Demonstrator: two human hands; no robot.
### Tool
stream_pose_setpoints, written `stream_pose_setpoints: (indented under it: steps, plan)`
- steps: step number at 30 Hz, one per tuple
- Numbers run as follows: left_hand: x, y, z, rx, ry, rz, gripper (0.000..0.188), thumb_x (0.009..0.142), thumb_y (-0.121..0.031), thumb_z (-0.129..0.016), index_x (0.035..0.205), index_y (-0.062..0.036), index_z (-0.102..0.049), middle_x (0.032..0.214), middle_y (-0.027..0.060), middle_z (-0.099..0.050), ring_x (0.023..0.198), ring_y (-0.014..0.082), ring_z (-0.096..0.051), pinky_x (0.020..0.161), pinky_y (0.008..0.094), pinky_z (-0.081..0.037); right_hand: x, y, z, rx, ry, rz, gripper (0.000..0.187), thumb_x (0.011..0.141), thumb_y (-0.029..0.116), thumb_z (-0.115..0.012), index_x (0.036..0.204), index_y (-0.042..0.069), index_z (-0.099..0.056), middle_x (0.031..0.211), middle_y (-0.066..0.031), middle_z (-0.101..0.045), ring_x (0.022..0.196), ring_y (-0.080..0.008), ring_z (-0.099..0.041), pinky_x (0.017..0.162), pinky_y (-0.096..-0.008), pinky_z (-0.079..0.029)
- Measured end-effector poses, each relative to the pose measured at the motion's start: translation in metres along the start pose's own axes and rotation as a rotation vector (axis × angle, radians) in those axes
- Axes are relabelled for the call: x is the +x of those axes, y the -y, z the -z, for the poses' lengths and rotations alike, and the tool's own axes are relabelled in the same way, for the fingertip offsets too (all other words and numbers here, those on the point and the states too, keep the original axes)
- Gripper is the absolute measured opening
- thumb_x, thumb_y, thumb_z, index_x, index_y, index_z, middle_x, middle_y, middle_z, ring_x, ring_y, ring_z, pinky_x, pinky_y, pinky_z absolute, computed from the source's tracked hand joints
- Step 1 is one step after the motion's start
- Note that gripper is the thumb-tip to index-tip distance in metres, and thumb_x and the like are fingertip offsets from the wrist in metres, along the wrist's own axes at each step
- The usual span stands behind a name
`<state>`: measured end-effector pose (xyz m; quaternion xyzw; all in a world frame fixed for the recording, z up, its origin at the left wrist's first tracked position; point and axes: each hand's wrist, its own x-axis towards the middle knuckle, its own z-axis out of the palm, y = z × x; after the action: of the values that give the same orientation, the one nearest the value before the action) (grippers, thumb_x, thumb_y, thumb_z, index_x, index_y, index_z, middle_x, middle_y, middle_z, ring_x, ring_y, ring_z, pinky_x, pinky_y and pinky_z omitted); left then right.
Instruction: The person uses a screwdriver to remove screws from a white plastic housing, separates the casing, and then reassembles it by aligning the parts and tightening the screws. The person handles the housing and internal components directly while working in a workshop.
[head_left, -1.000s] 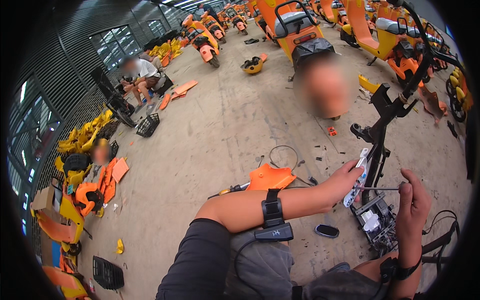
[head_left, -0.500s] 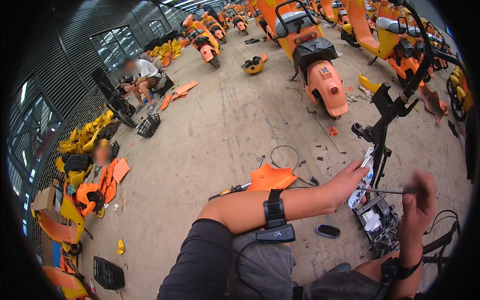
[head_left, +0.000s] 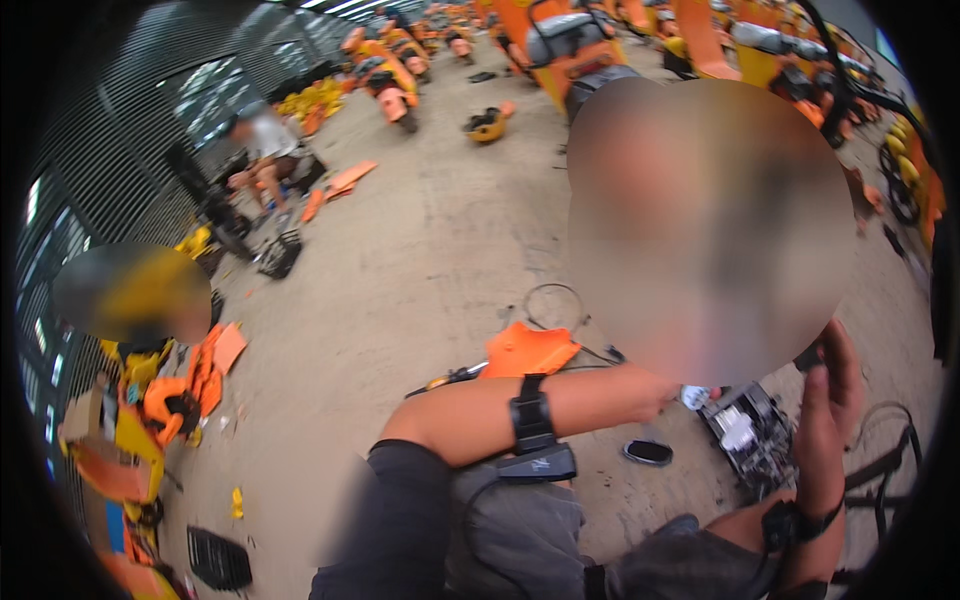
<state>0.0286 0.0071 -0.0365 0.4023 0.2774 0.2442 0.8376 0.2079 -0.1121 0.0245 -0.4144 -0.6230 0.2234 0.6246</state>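
Observation:
A large blurred patch covers most of my left hand (head_left: 655,392) and what it holds. Below the patch shows the lower end of a white plastic piece (head_left: 694,397), the slim white part my left fingers pinch in the earlier frame. My right hand (head_left: 832,405) is raised on the right, its fingers bent around the dark handle of a screwdriver (head_left: 808,357); its shaft is hidden. Beneath and between the hands, on the floor, lies a dark mechanical assembly (head_left: 745,430) with a white block in it. The black bar frame is mostly hidden by the patch.
A phone-like black oval object (head_left: 648,452) lies on the concrete floor. An orange panel (head_left: 530,350) and a looped cable (head_left: 555,300) are beyond my left forearm. Orange scooters (head_left: 385,85) stand farther off. Another person (head_left: 270,150) sits at the far left; a black basket (head_left: 218,558) is lower left.
The view has shifted slightly, and a blur now hides my left hand and the frame. My right hand stays raised near the same place.

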Motion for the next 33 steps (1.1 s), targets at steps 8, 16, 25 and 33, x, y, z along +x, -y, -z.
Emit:
stream_pose_setpoints:
  steps: [8, 16, 25, 33]
  plan:
    - [-0.009, -0.017, -0.015, 0.009, -0.063, 0.036, 0.029, 0.107, -0.032, -0.039, 0.125, -0.0112, -0.048, 0.098, 0.0107, -0.066, 0.072, 0.0192, -0.067, 0.061, 0.0315, -0.055, 0.016, -0.014, 0.004, 0.015, 0.06, 0.083, 0.046, 0.09, 0.015, -0.072, 0.134, 0.004, -0.061, 0.125, -0.009, -0.049, 0.111, -0.0178, -0.05, 0.099, -0.0311, -0.04]
    - [-0.015, -0.022, -0.016, 0.119, -0.068, 0.06, 0.032, 0.108, -0.034, -0.035, 0.129, -0.0142, -0.048, 0.099, 0.0053, -0.067, 0.075, 0.017, -0.068, 0.062, 0.0299, -0.056, 0.011, -0.01, 0.0, 0.152, 0.077, 0.073, 0.066, 0.091, 0.004, -0.069, 0.15, 0.006, -0.04, 0.123, -0.0109, -0.063, 0.104, -0.0142, -0.056, 0.097, -0.0317, -0.044]
    - [-0.016, -0.022, -0.012, 0.124, -0.07, 0.062, 0.031, 0.108, -0.035, -0.035, 0.124, -0.0135, -0.049, 0.097, 0.006, -0.068, 0.075, 0.016, -0.068, 0.061, 0.0288, -0.055, 0.014, -0.002, 0.003, -0.146, 0.083, 0.157, 0.042, 0.098, 0.014, -0.061, 0.138, 0.002, -0.056, 0.126, -0.0122, -0.059, 0.116, -0.0208, -0.056, 0.101, -0.0338, -0.043]
    - [-0.018, -0.024, -0.015, 0.098, -0.095, 0.084, 0.029, 0.108, -0.034, -0.034, 0.121, -0.0127, -0.048, 0.1, 0.0085, -0.067, 0.074, 0.0181, -0.068, 0.061, 0.0303, -0.055, 0.011, -0.012, 0.004, 0.077, -0.066, 0.018, 0.037, 0.097, 0.009, -0.064, 0.132, -0.001, -0.059, 0.119, -0.0092, -0.06, 0.105, -0.0126, -0.056, 0.095, -0.0277, -0.044]
